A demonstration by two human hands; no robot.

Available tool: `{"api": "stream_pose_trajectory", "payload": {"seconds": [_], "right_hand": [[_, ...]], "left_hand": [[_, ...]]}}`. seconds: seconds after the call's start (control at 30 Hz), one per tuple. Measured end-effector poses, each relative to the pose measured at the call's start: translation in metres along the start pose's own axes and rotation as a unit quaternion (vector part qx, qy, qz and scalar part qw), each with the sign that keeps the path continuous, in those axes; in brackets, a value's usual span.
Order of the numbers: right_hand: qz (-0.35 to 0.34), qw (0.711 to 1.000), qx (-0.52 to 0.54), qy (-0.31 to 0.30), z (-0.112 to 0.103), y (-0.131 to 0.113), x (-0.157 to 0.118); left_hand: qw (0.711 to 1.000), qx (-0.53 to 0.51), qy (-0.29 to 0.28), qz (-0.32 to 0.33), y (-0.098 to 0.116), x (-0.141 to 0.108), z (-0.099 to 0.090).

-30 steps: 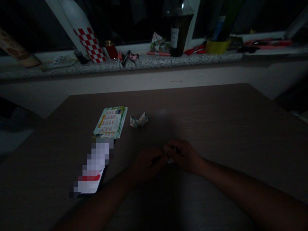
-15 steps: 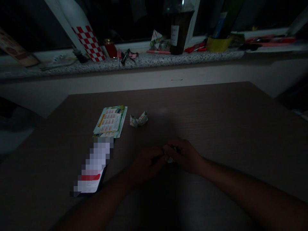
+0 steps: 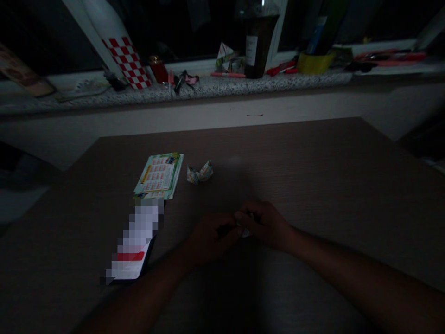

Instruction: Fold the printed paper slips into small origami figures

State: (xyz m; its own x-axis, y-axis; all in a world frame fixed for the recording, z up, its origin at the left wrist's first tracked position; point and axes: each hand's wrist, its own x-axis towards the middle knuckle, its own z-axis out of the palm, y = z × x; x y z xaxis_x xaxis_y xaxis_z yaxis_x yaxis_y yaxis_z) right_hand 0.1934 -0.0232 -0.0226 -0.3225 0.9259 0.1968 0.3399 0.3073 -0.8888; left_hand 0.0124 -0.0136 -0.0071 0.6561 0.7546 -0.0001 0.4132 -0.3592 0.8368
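Both hands meet over the table, their fingertips closed on a small piece of folded paper (image 3: pixel 245 230) that shows as a pale patch between them. My left hand (image 3: pixel 215 236) pinches it from the left, and my right hand (image 3: pixel 266 225) grips it from the right. Fingers cover most of the paper, and the light is dim. Beyond my left hand lies a folded paper figure (image 3: pixel 200 173) with two pointed ends. A stack of printed cards (image 3: pixel 158 175) sits to the left of that figure.
A phone (image 3: pixel 134 246) with a lit, blurred screen lies left of my left forearm on the brown table (image 3: pixel 313 162). Behind, a stone sill (image 3: pixel 215 86) holds a checkered bottle (image 3: pixel 127 60), a dark cup (image 3: pixel 259 46), a yellow tape roll (image 3: pixel 314 62) and small items.
The paper between my fingertips has tilted slightly, with a little more printed surface showing. Both hands stay in nearly the same place.
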Motion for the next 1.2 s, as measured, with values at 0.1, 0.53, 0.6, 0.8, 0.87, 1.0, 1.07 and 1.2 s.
{"api": "stream_pose_trajectory", "payload": {"seconds": [0.1, 0.53, 0.6, 0.8, 0.87, 1.0, 1.07, 1.2], "right_hand": [[0.002, 1.0, -0.004, 0.0, -0.0002, 0.0001, 0.0001], [0.04, 0.999, 0.024, -0.017, -0.0021, -0.0058, -0.0007], [0.032, 0.999, 0.019, -0.011, -0.0018, -0.005, -0.0007], [0.014, 0.999, -0.015, 0.03, 0.0007, 0.0004, -0.0002], [0.011, 0.999, -0.012, 0.042, 0.0012, 0.0014, -0.0002], [0.011, 0.998, -0.005, 0.054, 0.0009, 0.0007, -0.0006], [0.013, 0.998, -0.004, 0.056, 0.0005, -0.0004, -0.0007], [0.012, 0.999, -0.007, 0.046, 0.0001, -0.002, 0.0]], "left_hand": [[1.0, -0.01, 0.009, -0.002, -0.0007, -0.0002, 0.0004], [0.999, 0.032, 0.012, -0.008, -0.0007, 0.0009, -0.0006], [0.999, 0.025, 0.014, -0.013, -0.0009, 0.0007, -0.0004], [1.0, 0.006, 0.022, -0.019, -0.0015, 0.0004, 0.0006], [0.999, 0.011, 0.03, -0.022, -0.0019, 0.0003, 0.0009], [0.999, 0.023, 0.042, -0.014, -0.0017, 0.0, 0.0006], [0.999, 0.019, 0.034, -0.016, -0.0008, 0.0003, 0.0003], [0.999, 0.025, 0.024, -0.033, 0.0013, 0.0015, 0.0004]]}}
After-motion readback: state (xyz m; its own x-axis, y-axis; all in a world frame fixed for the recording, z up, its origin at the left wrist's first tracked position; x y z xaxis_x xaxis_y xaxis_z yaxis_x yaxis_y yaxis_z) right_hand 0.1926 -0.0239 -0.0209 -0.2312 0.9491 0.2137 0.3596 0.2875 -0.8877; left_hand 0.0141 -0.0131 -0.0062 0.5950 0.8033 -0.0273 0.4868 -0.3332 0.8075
